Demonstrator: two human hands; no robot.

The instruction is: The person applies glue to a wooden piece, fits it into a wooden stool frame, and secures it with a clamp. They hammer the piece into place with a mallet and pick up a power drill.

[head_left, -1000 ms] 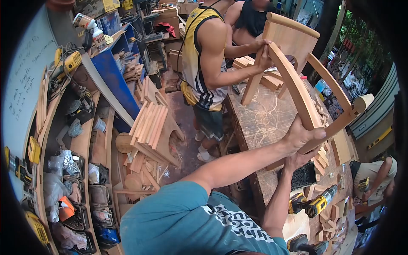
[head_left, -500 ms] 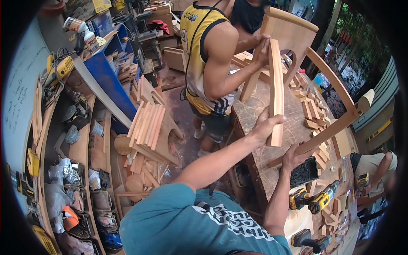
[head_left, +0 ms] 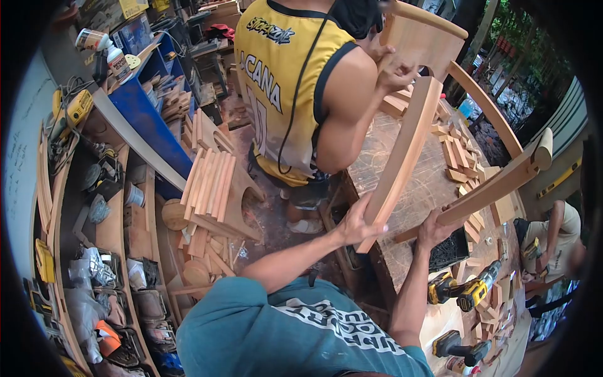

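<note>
A co-worker in a yellow sleeveless jersey point(head_left: 276, 81) crowds my left hand's point(head_left: 357, 221) 11 o'clock; from my right hand point(head_left: 433, 230), loose pale-wood offcuts point(head_left: 463, 154) lie at 1 o'clock and yellow-and-black cordless drills point(head_left: 472, 295) at 5, on the brown wooden surface point(head_left: 383, 157). My left grips the long curved pale-wood bar point(head_left: 404, 154) near its lower end; my right closes round a flat brown wooden chair leg point(head_left: 487, 195). Since half a second ago, that end has swung toward 8 o'clock.

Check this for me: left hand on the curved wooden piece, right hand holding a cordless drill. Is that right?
Not the drill: in the head view, the right hand holds a wooden bar, and the cordless drills rest on the bench. The left hand is on the curved wooden piece, as you say.
</note>
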